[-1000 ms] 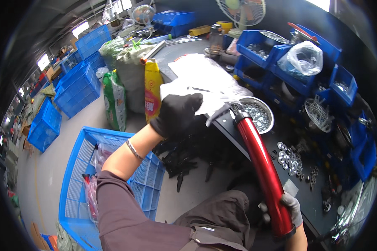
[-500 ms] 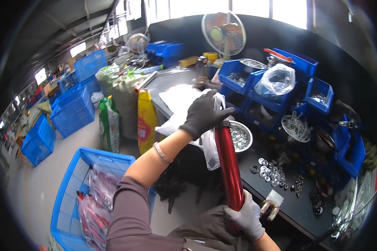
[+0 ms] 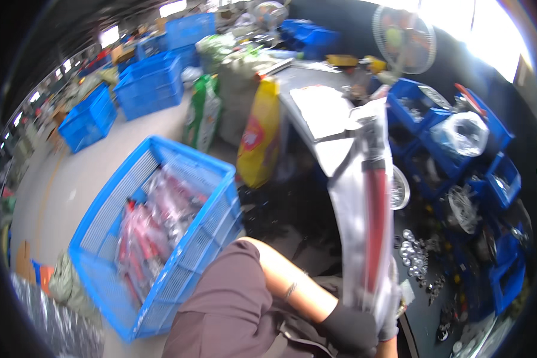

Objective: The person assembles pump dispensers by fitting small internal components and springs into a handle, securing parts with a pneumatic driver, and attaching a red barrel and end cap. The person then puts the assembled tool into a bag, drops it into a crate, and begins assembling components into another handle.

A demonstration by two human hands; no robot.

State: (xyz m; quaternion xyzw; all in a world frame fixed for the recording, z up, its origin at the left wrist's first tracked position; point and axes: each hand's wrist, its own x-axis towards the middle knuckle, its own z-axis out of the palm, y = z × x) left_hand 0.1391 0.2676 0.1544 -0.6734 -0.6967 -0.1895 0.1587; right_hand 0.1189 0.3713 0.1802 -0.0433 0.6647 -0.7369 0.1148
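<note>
A red tube [image 3: 376,232] with a black collar stands nearly upright in front of me, inside a clear plastic bag [image 3: 350,221] that hangs along its length. My left hand [image 3: 349,326], in a dark glove, is at the bag's lower end, closed on the plastic; its fingertips are partly hidden. Beside it, my right hand [image 3: 390,313] in a light grey glove is wrapped round the tube's lower end, mostly behind the bag. Motion blurs the tube and bag.
At my left, a blue crate [image 3: 191,156] holds several bagged red items [image 3: 142,238]. On the dark bench [image 3: 420,310] at right lie small metal parts [image 3: 413,253], near a round bowl [image 3: 401,190] and blue bins [image 3: 409,104]. A yellow sack [image 3: 259,134] stands ahead.
My left hand has come down from the tube's top to its lower end. The plastic, bunched at the top before, now covers the tube. The view has swung left toward the crate.
</note>
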